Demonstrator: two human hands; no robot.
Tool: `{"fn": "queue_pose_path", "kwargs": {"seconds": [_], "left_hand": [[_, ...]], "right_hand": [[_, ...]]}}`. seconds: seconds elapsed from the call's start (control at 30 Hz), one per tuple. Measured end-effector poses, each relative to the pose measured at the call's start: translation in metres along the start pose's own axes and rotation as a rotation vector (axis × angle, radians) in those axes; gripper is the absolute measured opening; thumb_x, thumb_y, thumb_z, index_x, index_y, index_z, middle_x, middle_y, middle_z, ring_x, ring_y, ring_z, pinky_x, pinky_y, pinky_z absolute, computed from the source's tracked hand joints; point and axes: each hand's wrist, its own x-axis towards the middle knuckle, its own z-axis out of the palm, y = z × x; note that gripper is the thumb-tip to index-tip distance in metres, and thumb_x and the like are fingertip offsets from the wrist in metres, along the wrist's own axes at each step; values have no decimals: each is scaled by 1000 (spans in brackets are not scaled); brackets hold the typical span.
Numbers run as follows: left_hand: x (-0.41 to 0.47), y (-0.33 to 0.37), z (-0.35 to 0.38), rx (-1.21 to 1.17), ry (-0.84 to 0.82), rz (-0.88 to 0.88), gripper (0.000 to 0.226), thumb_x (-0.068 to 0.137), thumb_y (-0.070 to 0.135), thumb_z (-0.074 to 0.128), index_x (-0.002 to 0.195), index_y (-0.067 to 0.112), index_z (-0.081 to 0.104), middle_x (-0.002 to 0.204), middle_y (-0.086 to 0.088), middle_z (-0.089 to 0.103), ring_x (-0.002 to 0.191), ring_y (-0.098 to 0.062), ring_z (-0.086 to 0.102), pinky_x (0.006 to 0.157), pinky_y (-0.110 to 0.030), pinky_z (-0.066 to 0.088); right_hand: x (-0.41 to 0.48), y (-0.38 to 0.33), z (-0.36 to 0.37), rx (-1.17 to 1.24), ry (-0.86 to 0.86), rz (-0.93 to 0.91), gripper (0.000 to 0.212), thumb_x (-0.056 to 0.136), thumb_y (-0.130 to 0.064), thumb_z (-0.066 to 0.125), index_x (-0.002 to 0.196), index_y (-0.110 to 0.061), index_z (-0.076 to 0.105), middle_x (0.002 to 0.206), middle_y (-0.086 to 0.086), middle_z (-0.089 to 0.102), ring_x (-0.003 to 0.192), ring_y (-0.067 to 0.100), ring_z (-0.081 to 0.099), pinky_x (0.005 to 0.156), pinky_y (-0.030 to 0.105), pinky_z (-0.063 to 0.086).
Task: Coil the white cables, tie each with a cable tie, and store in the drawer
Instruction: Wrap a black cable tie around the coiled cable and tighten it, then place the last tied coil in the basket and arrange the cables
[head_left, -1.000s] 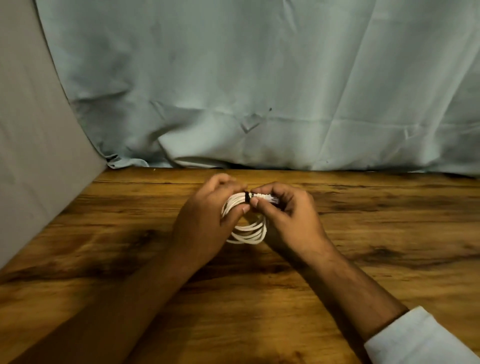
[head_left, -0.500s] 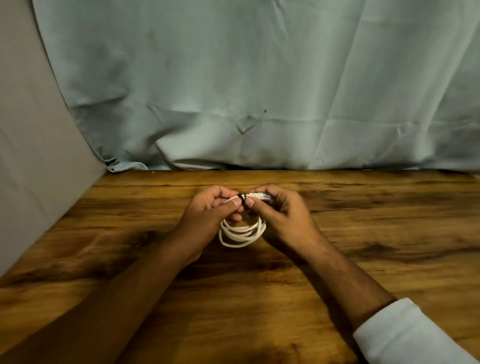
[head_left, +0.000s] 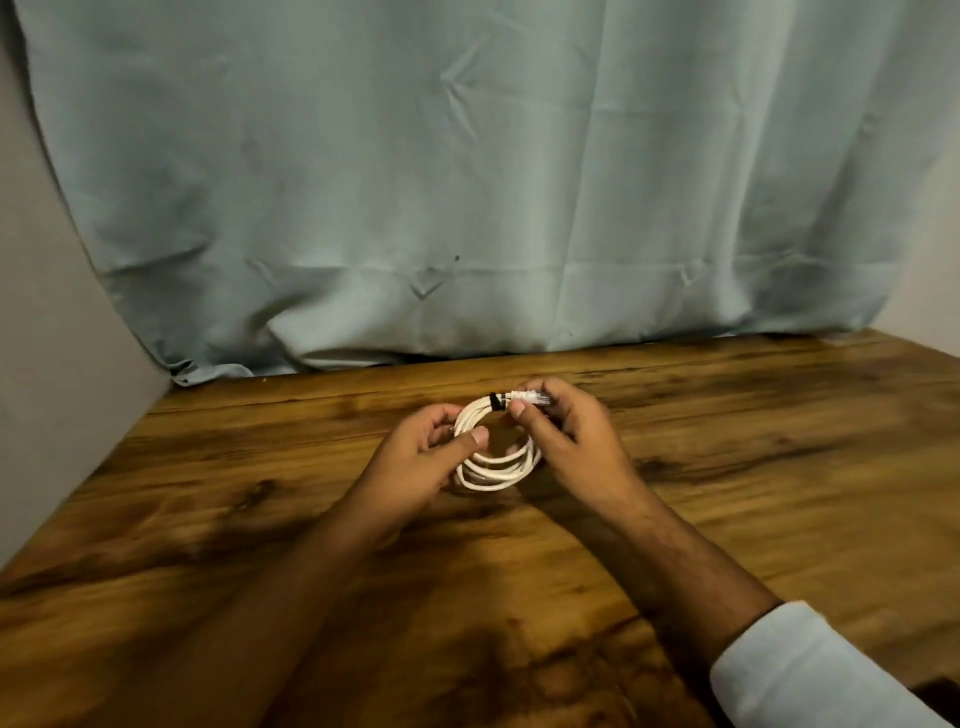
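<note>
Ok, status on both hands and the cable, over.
Left hand grips white cable, left side. Right hand pinches its connector end beside black tie. Cable coiled, tie on. Drawer not in view.

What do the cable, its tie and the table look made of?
The cable: white, smooth plastic-looking jacket, bends in loose loops. The tie: narrow black band round the coil; plastic or fabric, too small to tell. The table: brown wood grain with dark streaks and slight sheen, possibly laminate.
</note>
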Motion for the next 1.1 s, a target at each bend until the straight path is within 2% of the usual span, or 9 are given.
{"fn": "queue_pose_path", "kwargs": {"seconds": [0.1,0.2,0.33,0.47,0.67,0.77,0.87,1.0,1.1], "left_hand": [[0,2,30,65,28,79,13,102,17,58,110,14,68,84,0,75,70,-6,65,58,-18,47],[-1,2,71,99,93,145,17,106,25,53,100,22,68,74,10,69,66,-4,61,63,-24,46],[0,4,135,144,214,165,24,104,42,43,90,36,61,75,13,61,75,-17,60,73,-38,49],[-3,16,201,106,194,168,27,109,26,43,104,13,65,95,-7,67,91,-28,62,77,-35,45],[-23,25,304,70,-50,168,31,108,24,45,109,5,68,102,-17,70,98,-33,63,80,-37,44],[-43,29,347,22,-251,108,32,108,31,44,108,9,68,90,-3,65,90,-25,61,79,-35,44],[-63,28,383,62,-504,77,26,106,37,49,101,18,66,85,3,63,80,-15,59,72,-32,44],[-88,31,422,82,-756,76,30,99,45,59,101,18,70,97,-15,75,87,-27,70,76,-43,54],[-106,34,446,132,-867,140,30,102,36,58,104,11,75,91,-14,75,77,-15,62,68,-32,45]], "right_hand": [[-19,-1,-22,-32,72,5,8,103,-25,62,110,-28,66,96,0,76,89,17,73,78,41,59],[-39,-3,-45,-239,131,-22,13,106,-33,53,119,-34,56,93,-8,73,82,11,69,74,40,58],[-66,-15,-77,-526,256,-46,14,109,-30,45,121,-25,51,94,2,74,83,27,70,69,44,54],[-93,-27,-127,-692,336,9,20,109,-36,39,118,-22,48,96,10,74,86,37,71,69,48,55],[-166,-45,-218,-759,423,137,19,109,-36,45,109,-17,51,85,2,69,75,27,67,65,44,51],[-208,-60,-262,-755,444,233,13,107,-31,55,107,-19,59,84,-2,69,66,17,67,57,39,55],[-253,-74,-299,-715,493,406,13,104,-28,61,106,-16,64,83,6,70,59,21,70,50,42,60],[-308,-87,-334,-797,540,537,10,101,-30,65,98,-21,66,83,4,71,70,20,71,57,48,62],[-341,-101,-355,-761,613,610,12,99,-27,70,104,-17,65,89,6,71,72,18,71,51,34,60]]}}
